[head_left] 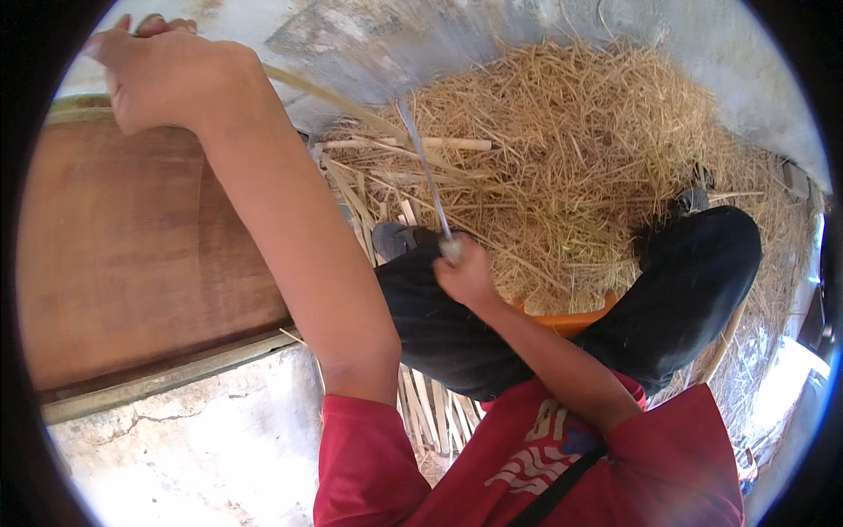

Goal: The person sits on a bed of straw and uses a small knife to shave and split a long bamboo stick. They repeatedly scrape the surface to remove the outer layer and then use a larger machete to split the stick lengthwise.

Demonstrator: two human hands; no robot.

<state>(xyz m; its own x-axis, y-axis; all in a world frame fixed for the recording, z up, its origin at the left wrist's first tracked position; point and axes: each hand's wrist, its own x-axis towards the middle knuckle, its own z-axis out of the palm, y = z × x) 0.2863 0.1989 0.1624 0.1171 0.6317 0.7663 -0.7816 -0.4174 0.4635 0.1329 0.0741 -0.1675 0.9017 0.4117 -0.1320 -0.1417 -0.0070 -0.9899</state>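
My left hand [162,83] is raised at the upper left, its fingers curled round one end of a long, pale bamboo strip [338,101]. The strip runs behind my wrist and slants down to the right over the straw. My right hand [465,274] is closed round the handle of a knife [430,180], held above my thigh. Its long, narrow blade points up and away, crossing the strip in this view; whether the two touch I cannot tell. Motion blurs both the blade and my right hand.
A heap of straw and shavings [571,132] covers the floor ahead, against a pale wall [378,44]. A brown wooden panel [132,255] stands at the left. Split strips [435,408] lie beside my legs. Something orange [571,323] shows between my knees.
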